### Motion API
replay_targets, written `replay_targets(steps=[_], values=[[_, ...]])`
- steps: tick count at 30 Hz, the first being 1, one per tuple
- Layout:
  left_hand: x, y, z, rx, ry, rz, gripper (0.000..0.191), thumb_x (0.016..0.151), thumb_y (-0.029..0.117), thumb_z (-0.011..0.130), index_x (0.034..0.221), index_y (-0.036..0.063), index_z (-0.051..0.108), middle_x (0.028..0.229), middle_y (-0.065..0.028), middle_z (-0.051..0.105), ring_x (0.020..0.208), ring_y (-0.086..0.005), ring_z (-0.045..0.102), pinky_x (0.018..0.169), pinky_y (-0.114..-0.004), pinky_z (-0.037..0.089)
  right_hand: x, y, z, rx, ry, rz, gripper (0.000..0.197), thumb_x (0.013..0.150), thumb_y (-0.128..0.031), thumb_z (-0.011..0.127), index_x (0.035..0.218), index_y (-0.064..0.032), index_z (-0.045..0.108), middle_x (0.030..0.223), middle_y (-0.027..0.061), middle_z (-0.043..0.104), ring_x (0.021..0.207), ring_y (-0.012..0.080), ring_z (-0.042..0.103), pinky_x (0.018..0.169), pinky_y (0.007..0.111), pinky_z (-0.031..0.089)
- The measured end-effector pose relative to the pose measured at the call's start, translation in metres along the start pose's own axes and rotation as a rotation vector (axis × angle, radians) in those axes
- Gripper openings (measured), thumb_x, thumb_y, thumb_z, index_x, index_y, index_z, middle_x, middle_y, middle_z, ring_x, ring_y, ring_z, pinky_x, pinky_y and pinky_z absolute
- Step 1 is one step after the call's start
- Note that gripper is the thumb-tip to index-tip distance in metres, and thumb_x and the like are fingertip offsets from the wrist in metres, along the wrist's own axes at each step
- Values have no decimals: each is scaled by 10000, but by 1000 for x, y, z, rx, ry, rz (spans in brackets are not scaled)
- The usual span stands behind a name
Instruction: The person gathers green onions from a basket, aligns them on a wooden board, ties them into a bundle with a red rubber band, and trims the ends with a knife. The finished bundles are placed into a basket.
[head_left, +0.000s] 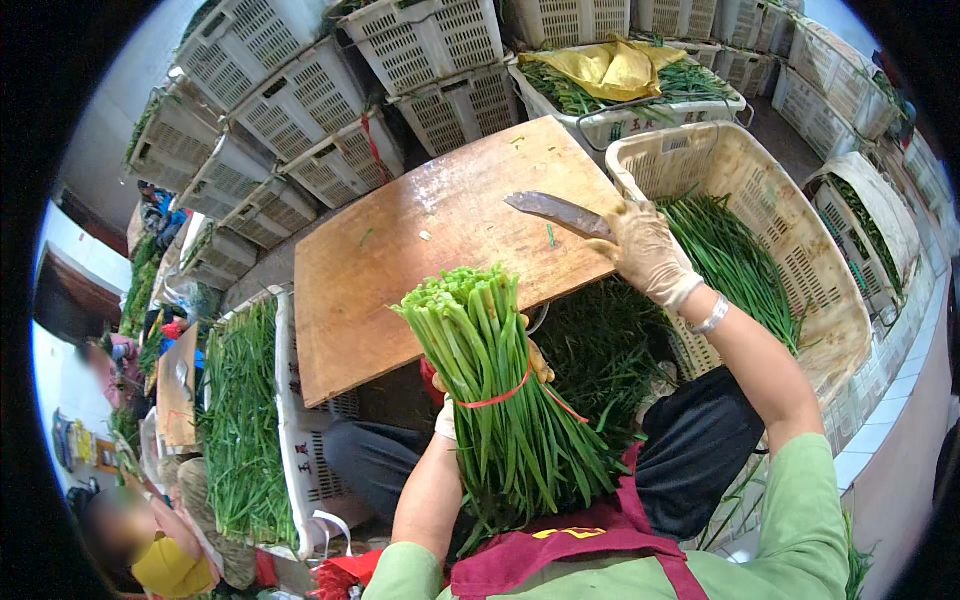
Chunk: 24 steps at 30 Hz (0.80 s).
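A thick bunch of garlic chives (491, 390), bound with a red tie (501, 396), stands in front of my chest with its cut pale ends up. My left hand (541, 363) grips it from behind, so most of that hand is hidden and only some gloved fingers show. In my gloved right hand (649, 247) is a broad-bladed knife (561, 213), its blade pointing left over the wooden board (360, 300). A few green scraps lie on the board. The bunch's cut end overlaps the board's near edge in view.
To my right, a large plastic crate (814, 262) holds loose chives (731, 255). Another crate of chives (240, 427) stands left. Stacked white crates (319, 90) line the back, near a yellow sheet (611, 69) over greens. A person in yellow (176, 562) is at far left.
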<state>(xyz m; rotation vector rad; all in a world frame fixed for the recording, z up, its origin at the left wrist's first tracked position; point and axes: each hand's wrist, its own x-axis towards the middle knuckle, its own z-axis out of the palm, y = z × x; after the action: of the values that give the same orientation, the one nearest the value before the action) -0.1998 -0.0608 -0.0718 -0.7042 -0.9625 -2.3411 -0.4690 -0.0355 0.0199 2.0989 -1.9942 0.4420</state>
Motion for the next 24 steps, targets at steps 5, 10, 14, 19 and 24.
replay_targets(steps=[5,10,14,19,24], values=[[-7,2,22,64,327,-125,1068,533,707,742,1306,34,441,1110,-278,566,1022,-399,576,896,-532,460,-4,-82,-87,805,92,-498,541,678,-338,806,1107,-78,603,988,139,572,1017,311,556,894,414,439],[15,-20,22,93,254,-141,1153,513,764,703,1339,19,397,1002,-290,593,930,-404,606,825,-486,510,3,-63,-105,754,-202,-466,398,725,-182,765,1075,-73,611,933,88,604,872,248,624,790,329,499],[17,-30,41,22,511,-196,1196,532,729,737,1364,-21,317,975,-296,606,884,-397,626,793,-484,529,1,-37,-93,797,-98,-427,187,810,-146,697,980,-67,683,850,92,654,781,226,643,710,302,516],[8,-37,21,-19,372,-156,1175,574,757,691,1376,-12,308,1086,-276,575,947,-376,613,836,-472,516,-10,-46,-83,865,58,-194,407,760,-261,738,1095,-50,643,927,140,625,867,278,624,779,344,508],[22,-23,58,94,667,-385,1093,543,723,720,1325,23,416,1176,-226,550,1044,-354,580,917,-469,487,-11,-64,-86,501,-54,-332,396,669,-214,756,998,-43,617,965,165,615,929,322,601,825,394,479]])
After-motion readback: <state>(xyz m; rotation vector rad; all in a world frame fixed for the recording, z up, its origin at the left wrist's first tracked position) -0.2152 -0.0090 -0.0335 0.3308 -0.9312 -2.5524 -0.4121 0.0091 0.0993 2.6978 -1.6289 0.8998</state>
